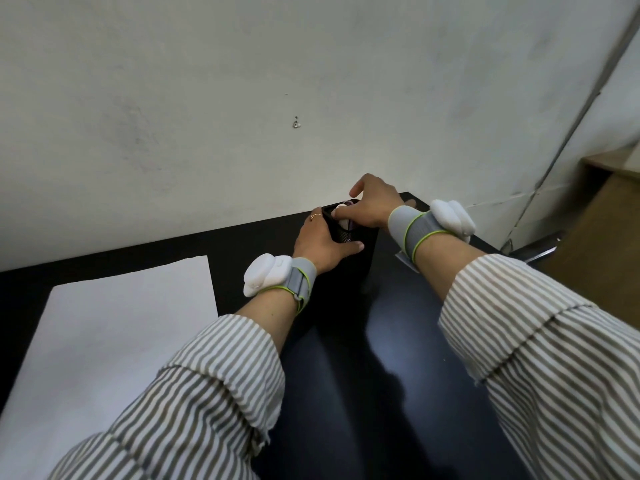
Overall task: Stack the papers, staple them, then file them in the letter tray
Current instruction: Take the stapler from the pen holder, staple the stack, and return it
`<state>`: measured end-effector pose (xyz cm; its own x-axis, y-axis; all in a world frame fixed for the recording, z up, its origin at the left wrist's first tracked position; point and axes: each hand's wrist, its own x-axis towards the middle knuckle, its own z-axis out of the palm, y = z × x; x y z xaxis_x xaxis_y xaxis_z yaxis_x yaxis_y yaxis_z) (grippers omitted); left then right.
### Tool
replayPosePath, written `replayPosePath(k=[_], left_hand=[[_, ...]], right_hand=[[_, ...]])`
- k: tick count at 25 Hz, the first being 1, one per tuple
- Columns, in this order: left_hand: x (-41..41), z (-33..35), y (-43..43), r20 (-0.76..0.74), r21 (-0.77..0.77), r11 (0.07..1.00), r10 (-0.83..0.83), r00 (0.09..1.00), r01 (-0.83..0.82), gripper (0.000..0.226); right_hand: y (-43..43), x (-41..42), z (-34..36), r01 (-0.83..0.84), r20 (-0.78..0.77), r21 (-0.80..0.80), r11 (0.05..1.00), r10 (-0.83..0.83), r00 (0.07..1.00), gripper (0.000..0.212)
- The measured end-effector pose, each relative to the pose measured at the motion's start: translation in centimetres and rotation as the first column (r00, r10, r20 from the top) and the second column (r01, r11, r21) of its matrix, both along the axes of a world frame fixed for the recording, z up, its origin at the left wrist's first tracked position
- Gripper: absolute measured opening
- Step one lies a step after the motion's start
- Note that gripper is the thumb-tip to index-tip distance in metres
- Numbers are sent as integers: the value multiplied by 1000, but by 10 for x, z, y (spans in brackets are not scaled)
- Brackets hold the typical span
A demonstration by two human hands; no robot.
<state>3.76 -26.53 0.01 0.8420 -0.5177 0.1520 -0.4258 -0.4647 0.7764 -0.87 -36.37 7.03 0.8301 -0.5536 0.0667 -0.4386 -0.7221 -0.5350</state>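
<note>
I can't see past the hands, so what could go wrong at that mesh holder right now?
1. The mesh holder stands by the desk's far edge; pulling the white item with the right hand could tip it unless the left hand steadies it.
2. A sleeve overlaps the paper and may drag it.

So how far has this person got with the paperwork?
Early on. The papers lie in a neat white stack on the black desk, so stacking looks done. Now the left hand steadies a black mesh holder while the right hand pulls a small white item from it, possibly the stapler. Stapling and filing remain; no letter tray is in view.
</note>
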Motion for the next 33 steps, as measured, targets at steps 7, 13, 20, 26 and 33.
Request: replayPosePath(k=[7, 13, 20, 26, 33], left_hand=[[-15, 15, 7, 21, 129, 992, 3, 1000, -6, 118], [-23, 42, 31, 166, -183, 981, 102, 981, -71, 69], [-34, 50, 81, 203, -279, 952, 186, 961, -126, 31], [-37, 35, 127, 113, -220, 951, 244, 963, -216, 27], [-40, 17, 173, 10, -136, 916, 383, 924, -378, 24]], right_hand=[[10, -16, 32, 109, 223, -83, 991, -89, 971, 51], [36, -26, 58, 64, 312, -84, 994, -34, 949, 55], [82, -27, 38, -37, 292, -68, 997, 56, 955, 56], [120, -27, 13, -143, 257, 24, 989, 132, 957, 61], [157, -40, -15, -355, 281, 296, 887, 274, 920, 41]])
